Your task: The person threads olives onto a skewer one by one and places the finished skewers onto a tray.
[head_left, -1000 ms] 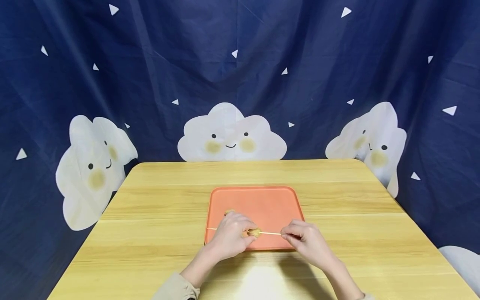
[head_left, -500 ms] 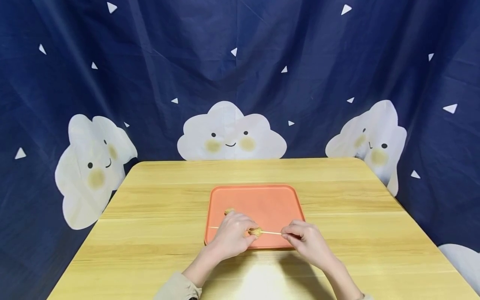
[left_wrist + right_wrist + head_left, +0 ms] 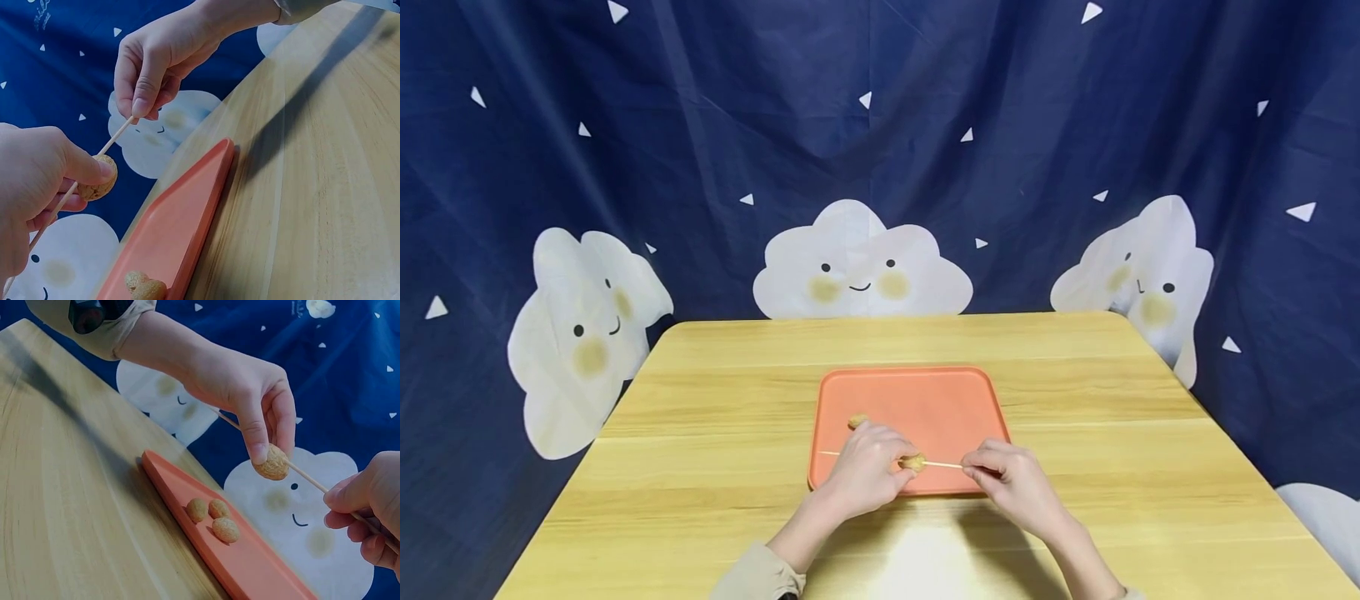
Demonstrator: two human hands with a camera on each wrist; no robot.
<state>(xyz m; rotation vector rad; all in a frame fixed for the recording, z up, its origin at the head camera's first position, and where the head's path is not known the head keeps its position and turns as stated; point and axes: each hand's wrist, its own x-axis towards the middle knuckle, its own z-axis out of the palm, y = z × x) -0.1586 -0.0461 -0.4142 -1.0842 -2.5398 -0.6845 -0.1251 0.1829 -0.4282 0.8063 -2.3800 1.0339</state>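
Ball [image 3: 271, 464], brown and wrinkled, is pinched between the left hand's [image 3: 867, 468] thumb and fingers, held above the tray; a thin stick [image 3: 306, 476] shows on both sides of it, so it looks threaded; the right hand [image 3: 1011, 485] grips the stick near its other end, and a bare stretch lies between that hand and the ball. Little has changed in the last second: both hands keep their holds, while the ball sits slightly nearer the right hand and the bare stretch looks a touch shorter; this suggests the ball is being worked along the stick in small pushes. Three loose balls [image 3: 225, 530] lie close together in the orange tray [image 3: 932, 400], not on the stick; the tray rests on the wooden table [image 3: 715, 400]; behind hangs a blue curtain [image 3: 1037, 67] with clouds [image 3: 861, 292].
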